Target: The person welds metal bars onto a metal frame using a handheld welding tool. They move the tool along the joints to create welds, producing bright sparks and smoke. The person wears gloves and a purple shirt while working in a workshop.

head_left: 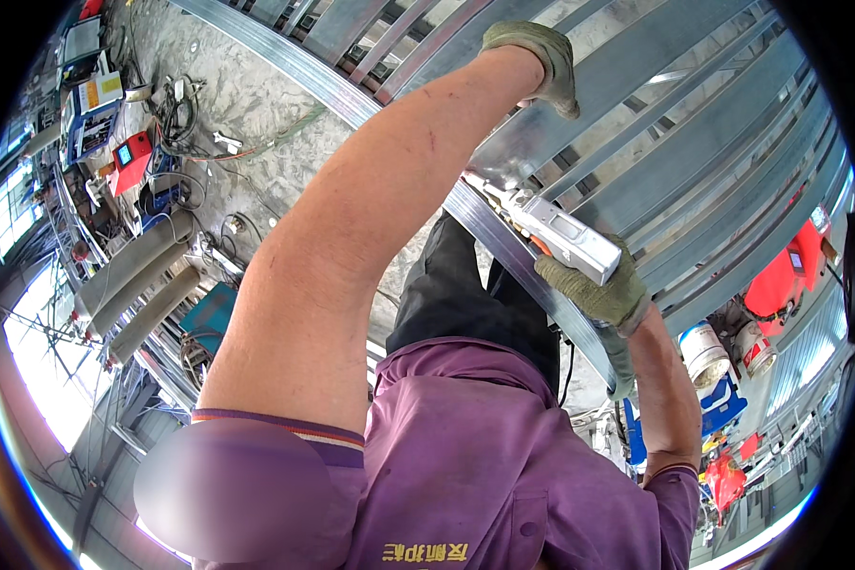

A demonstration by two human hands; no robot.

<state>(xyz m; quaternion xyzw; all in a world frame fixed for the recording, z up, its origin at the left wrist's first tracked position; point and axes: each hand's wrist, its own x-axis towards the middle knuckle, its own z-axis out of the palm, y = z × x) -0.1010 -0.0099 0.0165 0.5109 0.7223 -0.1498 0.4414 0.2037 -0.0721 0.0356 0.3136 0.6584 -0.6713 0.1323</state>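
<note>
While our right hand (605, 296) is gripping a silver tool (568, 233) at the near edge of the metal rack (622, 76), our left hand (540, 59) is curling farther across it, its grip we cannot tell.

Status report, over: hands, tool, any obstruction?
Left hand at metal slats. Right hand grips silver welding gun, nozzle near edge rail. Left forearm partly hides rail.

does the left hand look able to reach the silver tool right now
Probably yes: the left hand is at the metal slats, and nothing seems to stand between it and the silver tool, though the right hand grips it.
</note>
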